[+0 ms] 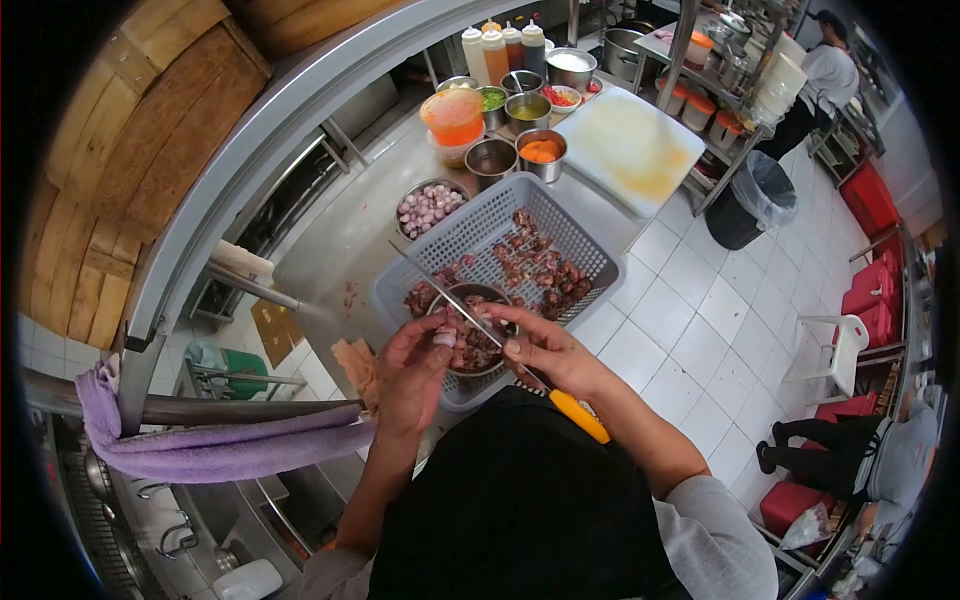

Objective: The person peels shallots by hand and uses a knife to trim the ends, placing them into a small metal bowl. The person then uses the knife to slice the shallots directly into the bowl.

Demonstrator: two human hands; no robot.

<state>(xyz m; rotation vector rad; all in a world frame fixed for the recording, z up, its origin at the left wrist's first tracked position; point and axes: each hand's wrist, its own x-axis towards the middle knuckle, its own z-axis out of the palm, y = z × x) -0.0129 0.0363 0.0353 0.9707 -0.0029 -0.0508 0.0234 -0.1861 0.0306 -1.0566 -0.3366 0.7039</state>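
My left hand [410, 370] pinches a pinkish-white shallot [445, 339] by the thin metal rod of a skewer. This skewer [428, 272] has a yellow handle [580, 416] and slants from upper left to lower right. Closed around its rod is my right hand [552, 350], with the handle sticking out below the palm. Under both hands, a round metal bowl [485, 372] of dark meat pieces sits in the grey perforated basket [597, 262]. More meat chunks [535, 262] lie loose in the basket. My fingers hide part of the rod.
A bowl of peeled shallots [430, 208] stands behind the basket. Metal pots, an orange-lidded tub [452, 115] and sauce bottles [495, 55] line the back, beside a white cutting board [630, 150]. A purple towel [230, 440] hangs over the left rail. Two people are at right.
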